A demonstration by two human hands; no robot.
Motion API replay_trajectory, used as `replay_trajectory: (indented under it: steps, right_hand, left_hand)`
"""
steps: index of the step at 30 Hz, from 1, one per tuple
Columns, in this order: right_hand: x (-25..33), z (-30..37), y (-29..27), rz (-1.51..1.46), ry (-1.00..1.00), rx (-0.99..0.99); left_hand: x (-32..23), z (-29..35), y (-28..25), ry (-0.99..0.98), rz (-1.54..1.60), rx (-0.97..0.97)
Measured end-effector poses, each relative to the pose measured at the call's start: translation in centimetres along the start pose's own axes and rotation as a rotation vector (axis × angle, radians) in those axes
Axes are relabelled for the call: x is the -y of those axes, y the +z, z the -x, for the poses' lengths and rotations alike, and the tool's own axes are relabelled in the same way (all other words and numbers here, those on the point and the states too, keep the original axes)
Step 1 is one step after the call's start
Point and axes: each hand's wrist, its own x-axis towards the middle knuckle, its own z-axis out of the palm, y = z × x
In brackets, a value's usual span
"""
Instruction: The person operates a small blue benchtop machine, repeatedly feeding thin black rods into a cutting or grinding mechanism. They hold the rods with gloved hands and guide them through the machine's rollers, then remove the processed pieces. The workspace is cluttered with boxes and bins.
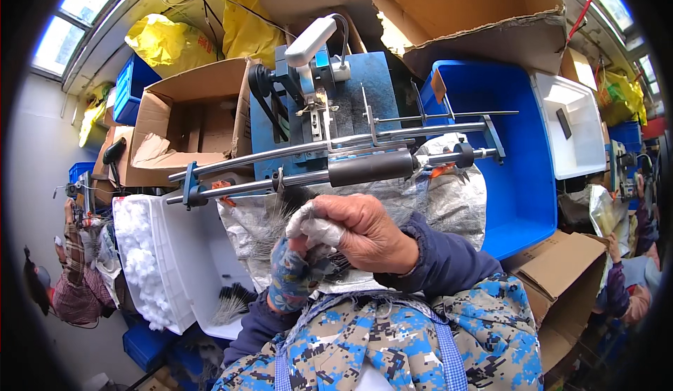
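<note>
My hands meet in front of my apron, just below the machine's dark roller (371, 169). A patterned blue cover wraps my left hand (289, 268), which is closed around a bundle of thin grey bristles (268, 233); their tips fan out up and left. My right hand (371, 235) is closed too, with white wrapping on its fingers, and it pinches at my left fingertips. Whatever sits between the right fingers is hidden. Metal rails (273, 182) carry the roller, in front of a blue base plate (375, 75). A crumpled silver sheet (456, 209) spreads beneath.
At left, a white tub (203, 265) holds dark-and-pale bristle bundles (230, 305), beside white fluffy material (144, 265). To the right are a large blue bin (540, 187) and a white box (585, 149). Cardboard boxes (189, 86) stand around. Other people work at both sides.
</note>
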Motion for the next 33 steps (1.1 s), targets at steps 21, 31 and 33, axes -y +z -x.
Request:
replay_trajectory:
  steps: [21,31,33]
  right_hand:
    - [-6.2,-10.2,-12.6,1.8,0.167,-0.097]
    - [-6.6,-10.0,-13.3,1.752,0.155,-0.037]
    - [-6.7,-10.1,-13.3,1.745,0.151,-0.033]
  left_hand:
    - [3.5,-2.7,-10.3,0.551,-1.459,0.176]
    - [1.9,-2.5,-6.9,0.574,-1.302,0.202]
    - [0.8,-2.2,-6.1,0.57,-1.278,0.209]
